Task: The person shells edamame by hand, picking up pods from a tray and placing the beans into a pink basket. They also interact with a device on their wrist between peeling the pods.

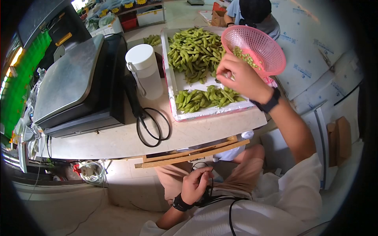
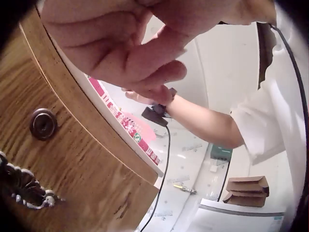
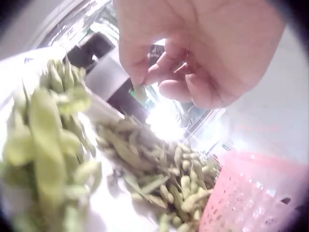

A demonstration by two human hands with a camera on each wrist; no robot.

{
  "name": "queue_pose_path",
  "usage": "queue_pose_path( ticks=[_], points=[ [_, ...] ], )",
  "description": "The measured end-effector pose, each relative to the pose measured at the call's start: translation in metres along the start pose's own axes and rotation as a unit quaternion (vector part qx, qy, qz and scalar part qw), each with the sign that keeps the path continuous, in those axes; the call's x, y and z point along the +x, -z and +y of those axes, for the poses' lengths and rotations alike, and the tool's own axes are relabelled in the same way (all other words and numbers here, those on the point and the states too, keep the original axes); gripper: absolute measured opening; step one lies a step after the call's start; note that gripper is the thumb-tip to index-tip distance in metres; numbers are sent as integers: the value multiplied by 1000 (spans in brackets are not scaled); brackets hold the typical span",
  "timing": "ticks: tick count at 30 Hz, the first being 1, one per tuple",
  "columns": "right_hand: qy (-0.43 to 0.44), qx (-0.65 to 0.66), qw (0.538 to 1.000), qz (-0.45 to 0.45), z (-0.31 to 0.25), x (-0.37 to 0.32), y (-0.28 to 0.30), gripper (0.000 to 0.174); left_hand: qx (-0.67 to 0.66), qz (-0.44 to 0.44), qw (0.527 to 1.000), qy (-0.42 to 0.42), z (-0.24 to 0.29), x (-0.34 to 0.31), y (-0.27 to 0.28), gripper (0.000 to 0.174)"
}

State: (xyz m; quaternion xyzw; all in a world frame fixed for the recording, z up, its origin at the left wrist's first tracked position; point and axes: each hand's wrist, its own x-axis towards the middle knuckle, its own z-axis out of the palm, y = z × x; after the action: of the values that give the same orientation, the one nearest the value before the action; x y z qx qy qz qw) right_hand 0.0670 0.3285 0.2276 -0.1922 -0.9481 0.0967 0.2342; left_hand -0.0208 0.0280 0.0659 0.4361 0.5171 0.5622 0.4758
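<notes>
My right hand (image 1: pixel 244 78) is raised over the right side of a white foam tray (image 1: pixel 171 90), close by a pink colander (image 1: pixel 275 55) with shelled green beans (image 1: pixel 248 59) in it. In the right wrist view its thumb and fingertips pinch a small green edamame bean (image 3: pixel 139 92), mostly hidden by the fingers. Edamame pods (image 1: pixel 195 51) are heaped at the tray's back, and a smaller row of pods (image 1: pixel 206 98) lies along its front. My left hand (image 1: pixel 193 187) stays low over my lap, fingers loosely curled, with nothing visible in it.
A weighing scale (image 1: pixel 71 74) stands on the left of the table (image 1: pixel 94 143), beside a white-lidded bottle (image 1: pixel 145 70) and a black cable (image 1: pixel 157 137). Below the table edge juts a wooden drawer (image 1: pixel 189 153). Another person (image 1: pixel 256 15) sits beyond the colander.
</notes>
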Motion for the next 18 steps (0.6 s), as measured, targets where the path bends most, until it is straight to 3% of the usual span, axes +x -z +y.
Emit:
queue_pose_path(
  ticks=[2, 4, 8, 10, 11, 14, 15, 16, 18],
  points=[
    [-91, 217, 972, -12, -30, -24, 8, 12, -15, 5, 1000, -3, -1, 0, -2, 18],
    [-118, 407, 905, -37, -55, -62, -1, 10, -56, 31, 997, -41, 0, 1, -7, 23],
    [-197, 524, 820, -119, -105, -136, -30, 11, -154, 51, 985, -54, 14, 7, -18, 29],
    [-200, 538, 817, -59, -114, -163, -55, 11, -198, 38, 978, -60, 16, 6, -22, 33],
    [-228, 565, 791, -49, -114, -176, -65, 11, -178, 43, 981, -69, 17, 9, -26, 28],
    [-257, 539, 802, 2, -119, -191, -72, 11, -119, 26, 992, -44, 9, 10, -30, 21],
    [-290, 528, 798, 13, -122, -195, -73, 11, -109, 55, 992, -17, 13, 12, -35, 13],
    [-319, 576, 750, 64, -125, -203, -85, 9, -110, 67, 992, -11, 11, 14, -38, 12],
    [-341, 619, 702, 92, -125, -213, -94, 7, -20, 69, 994, -86, 1, 21, -41, 14]
  ],
)
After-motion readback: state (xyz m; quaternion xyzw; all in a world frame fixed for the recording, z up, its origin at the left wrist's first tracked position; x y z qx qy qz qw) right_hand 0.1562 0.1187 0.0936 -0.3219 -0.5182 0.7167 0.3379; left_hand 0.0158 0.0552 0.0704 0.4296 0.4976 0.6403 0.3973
